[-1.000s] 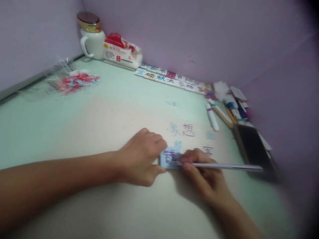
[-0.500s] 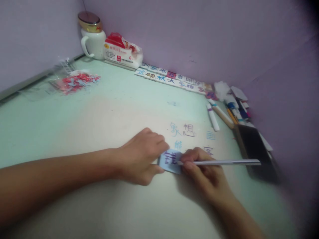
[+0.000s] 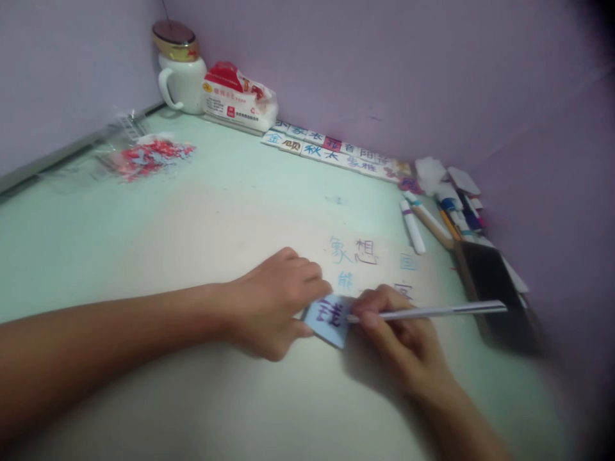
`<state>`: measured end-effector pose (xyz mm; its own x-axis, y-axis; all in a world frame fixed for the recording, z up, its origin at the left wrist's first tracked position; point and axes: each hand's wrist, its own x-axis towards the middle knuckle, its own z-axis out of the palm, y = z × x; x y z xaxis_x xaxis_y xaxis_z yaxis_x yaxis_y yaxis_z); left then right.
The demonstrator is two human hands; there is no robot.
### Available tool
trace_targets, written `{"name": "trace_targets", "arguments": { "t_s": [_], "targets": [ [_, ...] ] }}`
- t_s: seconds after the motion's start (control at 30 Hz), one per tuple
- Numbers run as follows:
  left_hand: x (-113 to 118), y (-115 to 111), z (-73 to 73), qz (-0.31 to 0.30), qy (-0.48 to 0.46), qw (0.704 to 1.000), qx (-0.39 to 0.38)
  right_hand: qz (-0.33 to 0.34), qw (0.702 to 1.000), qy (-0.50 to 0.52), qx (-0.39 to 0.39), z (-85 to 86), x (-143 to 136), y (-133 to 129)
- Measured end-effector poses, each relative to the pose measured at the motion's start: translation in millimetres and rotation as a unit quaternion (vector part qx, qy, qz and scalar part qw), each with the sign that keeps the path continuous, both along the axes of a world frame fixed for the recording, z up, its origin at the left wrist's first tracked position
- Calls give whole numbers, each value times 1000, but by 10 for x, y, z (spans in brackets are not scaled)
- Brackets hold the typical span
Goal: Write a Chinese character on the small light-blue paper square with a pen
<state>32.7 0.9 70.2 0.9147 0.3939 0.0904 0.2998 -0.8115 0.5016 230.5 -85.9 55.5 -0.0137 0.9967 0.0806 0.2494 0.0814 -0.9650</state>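
My left hand [image 3: 283,304] pinches the left edge of a small light-blue square block [image 3: 331,330] between thumb and fingers. A purple written character, slightly blurred, marks the block's top face. In a pen grip, my right hand [image 3: 398,333] holds a slim silver craft knife [image 3: 446,310], its handle pointing off to the right. The knife's tip is at the block's right edge; whether it touches is too blurred to tell. Beyond the hands, blue and purple characters [image 3: 365,251] are written on the pale tabletop [image 3: 230,230].
Red and pale shavings [image 3: 154,157] lie by clear plastic at left. A lidded white mug [image 3: 185,83] and a tissue pack [image 3: 240,102] stand against the wall. Rows of character tiles [image 3: 331,155] line the back. Markers [image 3: 413,227] and a dark flat object [image 3: 494,288] lie at right.
The blue block has turned a little clockwise, its lower right corner now nearer me. The knife's tip has drawn slightly right, and its handle end has tilted up a little.
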Motion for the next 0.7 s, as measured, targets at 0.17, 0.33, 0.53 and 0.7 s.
{"name": "trace_targets", "arguments": {
  "t_s": [0.17,0.33,0.53,0.7],
  "targets": [
    [-9,-46,-69,90,-34,995,24,-113,991,63,-24,13,-89,-46],
    [2,-91,-92,175,-12,983,47,-193,981,-10,8,31,-246,-53],
    [12,-106,-64,161,1,985,61,-197,979,-40,32,22,-303,-32],
    [24,-89,-48,127,13,989,75,-171,982,-65,36,6,-293,-29]
  ]
}}
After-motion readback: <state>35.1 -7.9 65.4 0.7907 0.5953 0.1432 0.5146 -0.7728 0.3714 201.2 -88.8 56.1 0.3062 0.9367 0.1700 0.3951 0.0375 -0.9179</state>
